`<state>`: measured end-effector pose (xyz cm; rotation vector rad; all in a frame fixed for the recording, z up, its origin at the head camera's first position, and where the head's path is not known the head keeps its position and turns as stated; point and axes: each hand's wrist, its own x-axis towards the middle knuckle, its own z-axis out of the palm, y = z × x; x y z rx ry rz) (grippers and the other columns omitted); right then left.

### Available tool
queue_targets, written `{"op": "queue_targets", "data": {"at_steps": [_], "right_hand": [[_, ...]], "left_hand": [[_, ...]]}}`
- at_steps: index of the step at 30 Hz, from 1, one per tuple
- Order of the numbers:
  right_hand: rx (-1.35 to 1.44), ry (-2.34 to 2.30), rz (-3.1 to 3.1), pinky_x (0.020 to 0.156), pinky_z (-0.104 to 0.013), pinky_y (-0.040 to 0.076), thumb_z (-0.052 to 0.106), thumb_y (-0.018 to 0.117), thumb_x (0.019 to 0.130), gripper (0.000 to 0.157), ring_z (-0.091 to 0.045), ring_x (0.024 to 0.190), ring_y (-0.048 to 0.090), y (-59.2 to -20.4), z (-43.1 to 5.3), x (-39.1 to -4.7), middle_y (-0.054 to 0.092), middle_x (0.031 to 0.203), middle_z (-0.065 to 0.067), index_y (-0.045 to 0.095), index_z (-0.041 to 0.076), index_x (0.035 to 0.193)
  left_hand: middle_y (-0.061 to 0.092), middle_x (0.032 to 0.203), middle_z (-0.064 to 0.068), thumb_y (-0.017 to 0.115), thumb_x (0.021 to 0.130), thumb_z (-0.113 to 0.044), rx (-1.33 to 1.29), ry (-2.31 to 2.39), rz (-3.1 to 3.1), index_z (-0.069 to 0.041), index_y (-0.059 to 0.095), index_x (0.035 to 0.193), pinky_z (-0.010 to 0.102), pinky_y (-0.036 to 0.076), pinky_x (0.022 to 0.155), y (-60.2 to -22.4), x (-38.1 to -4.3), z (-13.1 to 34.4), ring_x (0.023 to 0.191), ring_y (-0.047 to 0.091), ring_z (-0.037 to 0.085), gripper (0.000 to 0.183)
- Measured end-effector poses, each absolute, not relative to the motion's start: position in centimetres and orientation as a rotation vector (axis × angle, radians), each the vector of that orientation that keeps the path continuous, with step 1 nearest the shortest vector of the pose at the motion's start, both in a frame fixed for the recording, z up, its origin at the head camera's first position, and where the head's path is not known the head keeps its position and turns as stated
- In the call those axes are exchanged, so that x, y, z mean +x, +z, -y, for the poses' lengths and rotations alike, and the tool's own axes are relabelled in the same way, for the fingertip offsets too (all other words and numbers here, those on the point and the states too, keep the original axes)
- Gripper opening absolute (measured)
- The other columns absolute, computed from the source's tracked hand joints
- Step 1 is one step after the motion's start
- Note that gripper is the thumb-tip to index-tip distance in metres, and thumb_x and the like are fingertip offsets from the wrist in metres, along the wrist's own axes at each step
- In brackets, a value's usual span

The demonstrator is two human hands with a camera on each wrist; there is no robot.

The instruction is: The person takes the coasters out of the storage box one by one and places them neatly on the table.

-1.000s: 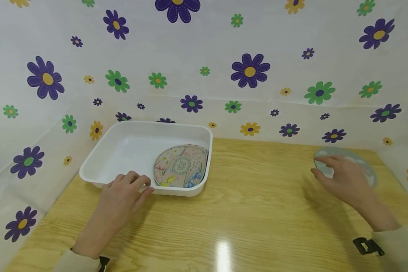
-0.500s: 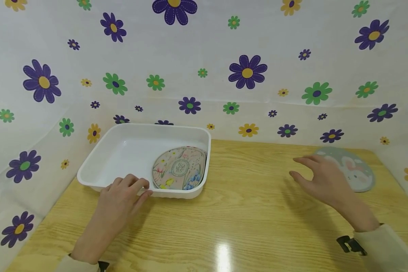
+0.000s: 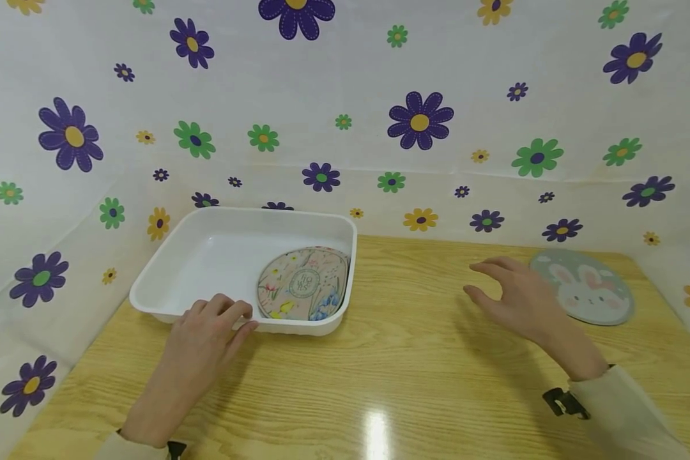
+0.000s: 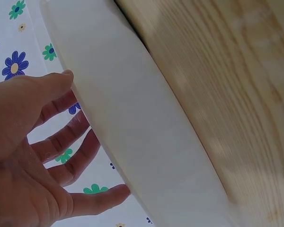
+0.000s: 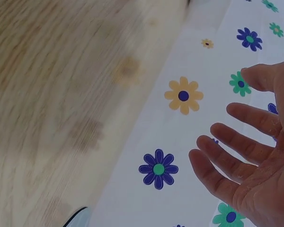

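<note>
My left hand (image 3: 207, 335) grips the near rim of a white plastic tray (image 3: 305, 326), fingers curled over the edge. In the left wrist view the thumb lies at the outer side of the tray wall (image 4: 128, 113), with the fingers passing behind the rim. Inside the tray, at its right end, lies a rounded pink floral mat (image 3: 305, 283) with a circular emblem. My right hand (image 3: 520, 300) hovers over the table with thumb and fingers apart, holding nothing. A grey-green rounded mat with a rabbit picture (image 3: 589, 291) lies flat just right of it.
The wood-grain table (image 3: 414, 383) runs back to a white cloth wall (image 3: 368, 76) printed with purple, green and yellow flowers. The tray stands at the back left, near the cloth. A bright light reflection shows on the front of the table.
My right hand has moved left, away from over the rabbit mat, uncovering its picture. The left hand has kept its hold on the tray rim.
</note>
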<state>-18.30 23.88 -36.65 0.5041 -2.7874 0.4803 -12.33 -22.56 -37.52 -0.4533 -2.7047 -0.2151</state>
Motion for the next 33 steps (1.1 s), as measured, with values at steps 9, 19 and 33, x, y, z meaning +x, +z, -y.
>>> {"op": "queue_targets", "data": {"at_steps": [9,19,33], "right_hand": [[0.550,0.461,2.811,0.086,-0.055,0.057,0.035,0.070,0.096,0.042,-0.040,0.114,0.067,-36.3,-21.9,-19.0,0.068,0.128,-0.018,0.070,0.007,0.127],[0.622,0.488,2.782,0.086,-0.054,0.058,0.035,0.069,0.096,0.041,-0.038,0.115,0.067,-36.4,-19.5,-20.0,0.069,0.128,-0.016,0.071,0.007,0.126],[0.720,0.546,2.749,0.093,-0.051,0.057,0.036,0.069,0.096,0.041,-0.034,0.119,0.067,-36.4,-15.9,-21.3,0.068,0.130,-0.013,0.071,0.008,0.126]], "left_hand": [[0.068,0.096,0.007,0.078,0.092,-0.026,-0.439,-0.218,2.736,-0.018,0.070,0.100,0.050,0.057,0.067,-37.4,-12.2,22.5,0.084,0.066,0.035,0.014],[0.067,0.096,0.007,0.078,0.092,-0.025,-0.453,-0.237,2.716,-0.018,0.070,0.100,0.049,0.056,0.066,-37.4,-12.3,22.5,0.083,0.065,0.035,0.014],[0.067,0.095,0.008,0.077,0.092,-0.023,-0.459,-0.259,2.728,-0.016,0.069,0.099,0.048,0.055,0.066,-37.2,-12.4,22.5,0.084,0.064,0.036,0.013]]}}
